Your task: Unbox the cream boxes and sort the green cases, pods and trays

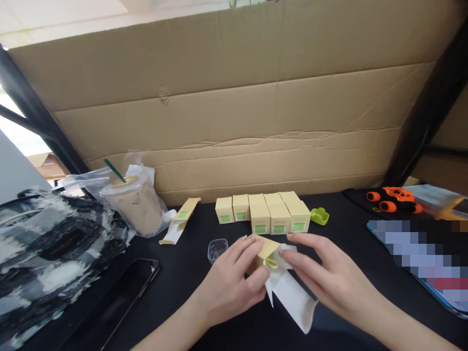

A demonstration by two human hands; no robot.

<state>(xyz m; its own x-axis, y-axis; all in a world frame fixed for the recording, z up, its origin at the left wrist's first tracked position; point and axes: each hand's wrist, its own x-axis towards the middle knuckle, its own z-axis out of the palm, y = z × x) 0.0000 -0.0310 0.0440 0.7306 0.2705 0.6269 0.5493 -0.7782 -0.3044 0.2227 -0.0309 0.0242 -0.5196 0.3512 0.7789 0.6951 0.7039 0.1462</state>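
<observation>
My left hand (236,273) is closed around a small beige carton box (266,246), tilted with its end facing me unfolded. Inside its mouth shows a yellow-green loop-shaped piece (271,263); the rest of that piece is hidden. A long white-lined flap (295,300) hangs from the box towards me. My right hand (325,275) is at the box's right side, fingers stretched and apart, fingertips touching a white side flap. Its thumb is hidden. Just left of the box stands a small clear plastic cup (218,249), partly behind my left hand.
Several closed beige boxes (260,214) with green labels stand behind my hands, beside a green flower-shaped dish (320,216). An unfolded carton (180,222), a bagged iced drink (137,204), a phone (113,302) and a furry bag (54,263) lie left. An orange-wheeled toy (397,200) sits right.
</observation>
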